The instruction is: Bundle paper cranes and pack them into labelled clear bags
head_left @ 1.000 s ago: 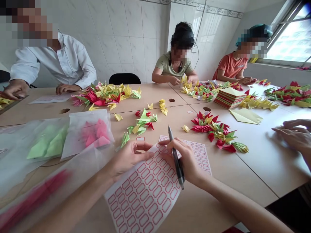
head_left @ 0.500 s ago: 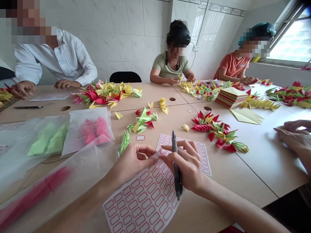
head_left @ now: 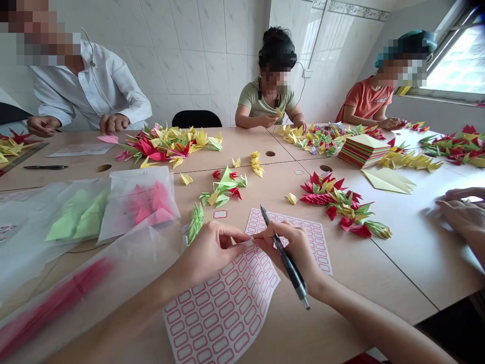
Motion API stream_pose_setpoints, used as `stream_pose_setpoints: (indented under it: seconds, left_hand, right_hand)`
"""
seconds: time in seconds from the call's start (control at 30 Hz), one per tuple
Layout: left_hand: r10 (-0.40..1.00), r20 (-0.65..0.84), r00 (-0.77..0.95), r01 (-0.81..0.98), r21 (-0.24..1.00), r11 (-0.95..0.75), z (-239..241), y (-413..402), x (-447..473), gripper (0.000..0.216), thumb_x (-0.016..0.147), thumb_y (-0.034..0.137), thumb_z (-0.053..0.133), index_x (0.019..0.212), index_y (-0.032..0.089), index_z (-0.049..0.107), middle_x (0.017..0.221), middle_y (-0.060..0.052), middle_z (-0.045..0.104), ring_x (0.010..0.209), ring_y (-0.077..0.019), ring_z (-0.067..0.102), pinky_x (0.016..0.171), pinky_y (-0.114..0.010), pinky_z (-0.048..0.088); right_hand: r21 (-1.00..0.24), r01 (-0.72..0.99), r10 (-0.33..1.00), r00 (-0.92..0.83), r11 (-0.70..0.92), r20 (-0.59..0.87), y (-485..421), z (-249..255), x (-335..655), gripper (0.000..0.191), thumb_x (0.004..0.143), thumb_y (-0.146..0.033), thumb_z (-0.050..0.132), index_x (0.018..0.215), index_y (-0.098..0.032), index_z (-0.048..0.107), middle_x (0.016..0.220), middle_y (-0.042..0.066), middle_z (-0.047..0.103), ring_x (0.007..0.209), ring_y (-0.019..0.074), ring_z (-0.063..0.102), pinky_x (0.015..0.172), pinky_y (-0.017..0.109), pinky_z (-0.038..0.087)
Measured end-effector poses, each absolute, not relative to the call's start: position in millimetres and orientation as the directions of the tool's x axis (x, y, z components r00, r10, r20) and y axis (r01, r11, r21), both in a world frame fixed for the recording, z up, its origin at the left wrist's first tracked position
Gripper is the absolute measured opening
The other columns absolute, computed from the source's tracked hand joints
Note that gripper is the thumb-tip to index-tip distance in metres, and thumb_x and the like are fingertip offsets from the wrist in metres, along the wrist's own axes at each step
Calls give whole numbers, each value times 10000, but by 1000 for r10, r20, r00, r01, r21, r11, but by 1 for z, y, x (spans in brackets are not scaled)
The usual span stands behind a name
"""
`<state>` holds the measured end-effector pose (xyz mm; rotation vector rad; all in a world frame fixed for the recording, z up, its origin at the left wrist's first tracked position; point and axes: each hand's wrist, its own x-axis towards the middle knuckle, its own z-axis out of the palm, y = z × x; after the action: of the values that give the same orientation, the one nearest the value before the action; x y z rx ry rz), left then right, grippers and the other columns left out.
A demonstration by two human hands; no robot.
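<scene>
A sheet of red-bordered sticker labels [head_left: 223, 308] hangs bent from its top corner, pinched between the thumb and fingers of my left hand [head_left: 214, 247]. My right hand [head_left: 291, 247] is closed round a black pen [head_left: 286, 260], tip pointing up and left. Its thumb and forefinger also meet at the sheet's corner, against my left fingertips. Under my hands a second label sheet [head_left: 318, 242] lies flat on the table. One loose label [head_left: 220, 214] lies just beyond my left hand, near a green folded-paper piece [head_left: 196, 223].
Clear plastic bags [head_left: 140, 202] with pink and green paper cover the left side. Folded-paper pieces [head_left: 337, 202] lie ahead and right, near a stack of coloured paper [head_left: 361, 151]. Across the table [head_left: 401, 273] sit several people; another person's hands [head_left: 462, 212] rest at the right edge.
My right hand's fingers have closed in on the sheet's corner beside my left fingertips, and the pen has tilted from upright to slanting. Across the table, the white-sleeved person's hand now touches a pink piece.
</scene>
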<state>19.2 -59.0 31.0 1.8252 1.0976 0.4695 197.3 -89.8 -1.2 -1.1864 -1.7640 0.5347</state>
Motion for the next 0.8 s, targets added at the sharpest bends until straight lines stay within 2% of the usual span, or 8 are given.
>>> stream_pose_setpoints:
  seconds: [0.17,0.4,0.53,0.63,0.8]
  left_hand:
    - [837,-163,523,536,826,-175,37,-56,23,315,772,340,534,989,186,704,645,-27,643,524,-112,456,472,-220,327]
    - [829,-175,531,526,835,-161,39,-53,29,315,768,336,535,987,186,705,694,-42,674,556,-124,499,480,-222,344]
    - [837,-201,510,495,864,-95,40,-54,29,332,764,357,538,982,169,704,735,-55,690,601,-147,552,508,-231,382]
    - [827,-205,524,449,891,-63,40,-56,32,306,767,328,536,974,180,705,768,-48,695,624,-152,568,531,-236,395]
    - [849,-166,502,452,887,-93,36,-58,37,269,754,233,531,943,182,715,792,-40,696,665,-161,577,563,-244,402]
  right_hand:
    - [-810,471,934,-104,349,342,-87,5,200,111,691,-120,552,625,-185,492,606,-25,580,577,113,559,511,181,386]
    - [-824,461,941,-90,329,326,-85,3,200,144,679,-106,525,619,-191,426,634,-16,610,608,133,585,551,204,409]
    - [-846,425,946,-108,321,305,-86,2,200,157,715,-190,582,655,-199,437,713,4,637,641,143,585,531,207,414]
    - [-816,467,938,-111,341,328,-87,0,200,172,737,-219,589,647,-193,446,652,-14,590,577,109,520,482,181,361]
    - [-796,496,935,-125,348,331,-87,-2,201,185,718,-144,559,598,-182,423,539,-49,472,504,74,412,455,163,314]
